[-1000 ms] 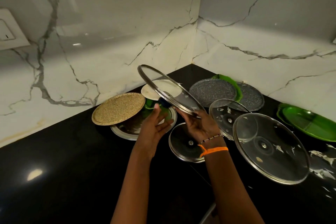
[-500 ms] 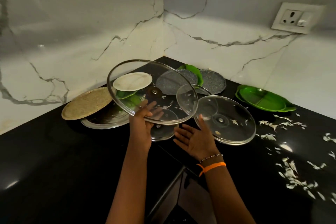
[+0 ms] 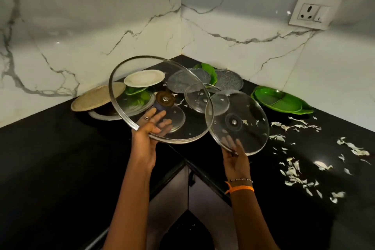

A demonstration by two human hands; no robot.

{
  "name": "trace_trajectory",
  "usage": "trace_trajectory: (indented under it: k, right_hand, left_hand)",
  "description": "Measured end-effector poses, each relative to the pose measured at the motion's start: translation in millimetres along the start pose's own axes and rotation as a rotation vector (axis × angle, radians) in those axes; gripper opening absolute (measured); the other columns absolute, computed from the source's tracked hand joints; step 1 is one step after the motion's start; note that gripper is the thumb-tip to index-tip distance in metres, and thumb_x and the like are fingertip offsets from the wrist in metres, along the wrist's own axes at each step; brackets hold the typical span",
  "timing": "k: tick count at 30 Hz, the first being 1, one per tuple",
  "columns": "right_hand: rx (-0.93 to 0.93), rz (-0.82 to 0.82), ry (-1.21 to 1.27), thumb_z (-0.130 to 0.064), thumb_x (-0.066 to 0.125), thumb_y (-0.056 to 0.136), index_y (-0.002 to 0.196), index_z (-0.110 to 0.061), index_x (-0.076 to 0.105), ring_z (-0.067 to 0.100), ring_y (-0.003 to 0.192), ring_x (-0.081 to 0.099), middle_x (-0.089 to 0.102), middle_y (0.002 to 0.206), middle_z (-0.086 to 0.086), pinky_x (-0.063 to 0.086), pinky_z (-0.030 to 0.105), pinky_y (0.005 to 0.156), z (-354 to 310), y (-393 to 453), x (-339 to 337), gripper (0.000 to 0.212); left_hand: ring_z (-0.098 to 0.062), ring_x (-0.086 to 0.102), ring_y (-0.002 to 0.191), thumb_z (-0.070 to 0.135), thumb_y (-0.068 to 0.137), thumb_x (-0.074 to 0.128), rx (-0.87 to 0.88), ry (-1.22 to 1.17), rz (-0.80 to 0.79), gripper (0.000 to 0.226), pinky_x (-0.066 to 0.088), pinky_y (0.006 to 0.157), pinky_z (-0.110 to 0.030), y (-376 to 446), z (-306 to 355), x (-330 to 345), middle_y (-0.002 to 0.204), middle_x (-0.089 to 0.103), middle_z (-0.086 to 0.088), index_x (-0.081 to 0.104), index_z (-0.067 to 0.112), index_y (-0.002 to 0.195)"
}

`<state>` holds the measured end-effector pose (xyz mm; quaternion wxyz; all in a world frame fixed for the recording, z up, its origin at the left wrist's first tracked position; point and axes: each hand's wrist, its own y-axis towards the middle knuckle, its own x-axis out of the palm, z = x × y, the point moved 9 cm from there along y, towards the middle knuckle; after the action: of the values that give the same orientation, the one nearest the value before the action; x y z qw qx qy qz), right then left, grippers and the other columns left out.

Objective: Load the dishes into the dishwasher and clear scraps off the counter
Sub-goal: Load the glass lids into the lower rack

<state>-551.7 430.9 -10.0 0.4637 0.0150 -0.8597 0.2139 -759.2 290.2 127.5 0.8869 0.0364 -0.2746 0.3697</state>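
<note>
My left hand (image 3: pixel 151 130) grips the near rim of a large glass lid (image 3: pixel 142 79) with a steel band and brown knob, held tilted above the black counter (image 3: pixel 50 158). My right hand (image 3: pixel 233 151) grips the near edge of a second big glass lid (image 3: pixel 249 126), fingers under the glass and thumb on the rim. Two smaller glass lids (image 3: pixel 199 97) lie behind and beneath them. White scraps (image 3: pixel 294 170) are scattered over the counter to the right.
In the corner sit a tan plate (image 3: pixel 91 97), a steel plate, a white plate (image 3: pixel 144 78), grey speckled plates (image 3: pixel 229 82) and green dishes (image 3: pixel 280 100). A wall socket (image 3: pixel 313 13) is on the right wall. Dark cabinet doors meet below the counter corner.
My right hand has moved right and taken hold of the second big lid's edge. The left hand still holds the first lid, now raised and tilted more towards me. The view shifted right.
</note>
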Motion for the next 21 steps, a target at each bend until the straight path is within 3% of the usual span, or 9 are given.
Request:
trace_trajectory:
  k: [4, 9, 12, 15, 17, 19, 21]
  right_hand:
    - [-0.104, -0.072, -0.096, 0.004, 0.044, 0.089, 0.103, -0.018, 0.054, 0.023, 0.083, 0.071, 0.069, 0.1, 0.01, 0.059, 0.031, 0.072, -39, -28, -3, 0.028]
    - [-0.306, -0.035, -0.295, 0.0, 0.047, 0.091, 0.1, -0.02, 0.056, 0.02, 0.076, 0.071, 0.071, 0.091, 0.005, 0.059, 0.028, 0.066, -97, -88, -15, 0.024]
    - [-0.446, 0.012, -0.385, -0.004, 0.046, 0.094, 0.1, -0.016, 0.058, 0.016, 0.067, 0.069, 0.069, 0.087, 0.005, 0.058, 0.025, 0.063, -120, -135, -29, 0.018]
    - [-0.571, 0.066, -0.432, -0.001, 0.046, 0.093, 0.103, -0.011, 0.059, 0.012, 0.06, 0.067, 0.073, 0.074, 0.0, 0.057, 0.022, 0.06, -127, -193, -54, 0.02]
    - [-0.617, 0.102, -0.449, 0.0, 0.046, 0.093, 0.107, -0.009, 0.059, 0.011, 0.059, 0.067, 0.073, 0.073, -0.001, 0.057, 0.022, 0.06, -122, -233, -74, 0.022]
    - [-0.648, 0.156, -0.453, -0.001, 0.046, 0.093, 0.112, -0.008, 0.058, 0.011, 0.06, 0.066, 0.073, 0.075, 0.0, 0.057, 0.022, 0.061, -112, -279, -100, 0.024]
    - [-0.67, 0.213, -0.431, -0.001, 0.047, 0.093, 0.112, -0.009, 0.058, 0.01, 0.06, 0.065, 0.072, 0.075, -0.001, 0.056, 0.021, 0.06, -102, -326, -129, 0.024]
  left_hand:
    - [-0.038, 0.06, 0.106, 0.002, 0.054, 0.04, 0.033, -0.005, -0.019, 0.077, 0.055, 0.085, -0.038, -32, 1, -8, 0.121, 0.059, -0.022, 0.043, -0.002, 0.131]
    - [-0.039, 0.06, 0.109, 0.003, 0.069, 0.037, 0.069, 0.019, -0.086, 0.061, 0.058, 0.079, -0.034, -68, 11, -10, 0.119, 0.061, -0.021, 0.046, -0.002, 0.129]
    - [-0.035, 0.064, 0.1, 0.013, 0.074, 0.041, 0.107, 0.069, -0.125, 0.053, 0.059, 0.074, -0.031, -94, 22, -12, 0.116, 0.063, -0.02, 0.049, 0.0, 0.125]
    - [-0.036, 0.061, 0.096, 0.014, 0.094, 0.035, 0.036, 0.117, -0.174, 0.04, 0.056, 0.076, -0.037, -126, 23, -22, 0.124, 0.055, -0.027, 0.044, -0.005, 0.129]
    - [-0.028, 0.068, 0.083, 0.024, 0.085, 0.043, 0.029, 0.16, -0.222, 0.05, 0.058, 0.071, -0.033, -150, 24, -35, 0.116, 0.059, -0.024, 0.046, -0.005, 0.126]
    - [-0.021, 0.071, 0.071, 0.021, 0.07, 0.045, 0.042, 0.209, -0.27, 0.056, 0.059, 0.063, -0.028, -180, 24, -53, 0.106, 0.064, -0.018, 0.052, -0.003, 0.12]
    - [-0.021, 0.071, 0.068, 0.019, 0.067, 0.042, 0.031, 0.252, -0.313, 0.054, 0.058, 0.06, -0.028, -211, 19, -71, 0.102, 0.066, -0.015, 0.055, 0.0, 0.116]
